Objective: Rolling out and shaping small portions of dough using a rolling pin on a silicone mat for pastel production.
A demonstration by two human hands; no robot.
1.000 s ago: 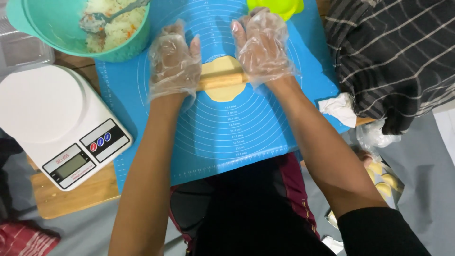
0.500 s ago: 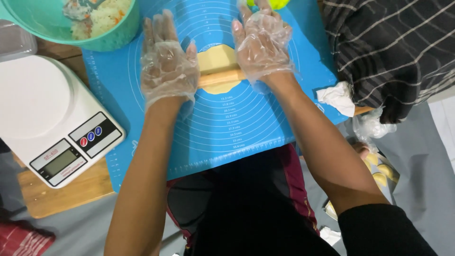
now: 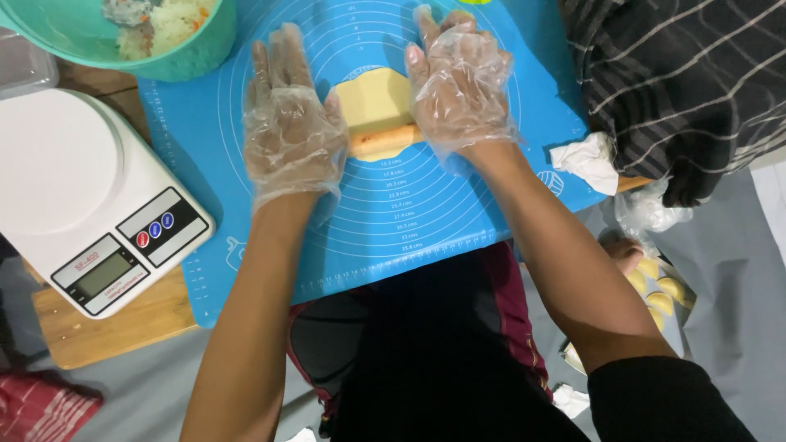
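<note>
Both gloved hands lie flat and open: the left hand (image 3: 291, 131) and right hand (image 3: 458, 82) press on a wooden rolling pin (image 3: 383, 141) across yellow dough (image 3: 372, 98), mid-mat on the blue mat (image 3: 426, 221); a white scale (image 3: 82, 196) sits left.

Wooden board (image 3: 115, 327), blue mat (image 3: 409, 221), white scale (image 3: 82, 196), teal bowl (image 3: 164, 49)

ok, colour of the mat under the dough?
Blue silicone mat with white ring markings, clearest in the head view.
</note>
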